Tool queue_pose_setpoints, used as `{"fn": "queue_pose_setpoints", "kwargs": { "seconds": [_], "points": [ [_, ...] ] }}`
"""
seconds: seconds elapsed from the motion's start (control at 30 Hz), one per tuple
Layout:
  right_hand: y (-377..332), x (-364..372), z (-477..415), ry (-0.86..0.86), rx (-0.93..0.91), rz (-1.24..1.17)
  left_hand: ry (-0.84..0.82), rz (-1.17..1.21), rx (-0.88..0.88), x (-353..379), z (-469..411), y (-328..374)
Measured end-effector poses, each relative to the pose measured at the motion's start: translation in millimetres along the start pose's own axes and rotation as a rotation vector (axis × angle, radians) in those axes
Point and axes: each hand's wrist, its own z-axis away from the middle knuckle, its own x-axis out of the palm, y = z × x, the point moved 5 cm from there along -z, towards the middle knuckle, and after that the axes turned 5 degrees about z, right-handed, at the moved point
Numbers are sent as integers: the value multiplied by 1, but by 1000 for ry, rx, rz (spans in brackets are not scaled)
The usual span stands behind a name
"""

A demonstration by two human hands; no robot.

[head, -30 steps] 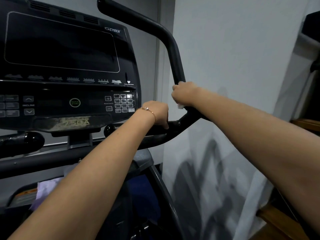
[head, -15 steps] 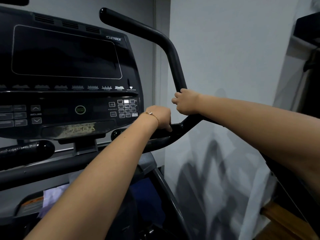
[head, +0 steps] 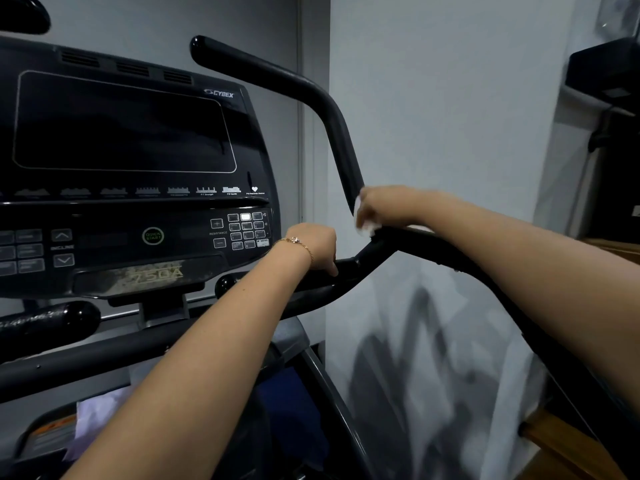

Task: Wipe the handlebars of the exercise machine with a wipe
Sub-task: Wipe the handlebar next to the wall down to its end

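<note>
Handlebars [head: 341,147] are rising to the right of the console [head: 121,133], the right hand [head: 386,207] clamping a white wipe [head: 367,231] onto them and the left hand [head: 313,247] gripping the lower bar [head: 349,268] just beside it. That wipe is risking bunching or slipping free if the grip loosens, I'd say. Blur is smearing the right hand, hiding most of the wipe.

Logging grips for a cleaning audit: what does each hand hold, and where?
Left hand grips the handlebar at its lower stretch; right hand holds a wipe, bunched, against the bar's bend.
</note>
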Motion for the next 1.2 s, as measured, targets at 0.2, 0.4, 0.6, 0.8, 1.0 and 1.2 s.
{"fn": "queue_pose_setpoints", "kwargs": {
  "seconds": [0.2, 0.4, 0.6, 0.8, 1.0, 1.2],
  "points": [
    [28, -3, 14, 154, 274, -211, 45, -55, -82, 3, 3, 6],
    [19, -11, 25, -77, 228, -168, 75, -137, -170, 4, 9, 18],
    [3, -12, 29, -100, 230, 26, 165, -225, -211, 8, 17, 28],
    [14, -19, 48, -103, 277, -89, 179, -229, -218, 9, 25, 30],
    [23, -21, 62, -68, 253, -130, 185, -242, -220, 11, 26, 35],
    [31, -14, 73, 2, 199, -225, 303, 20, -196, 10, 22, 48]
  ]
}}
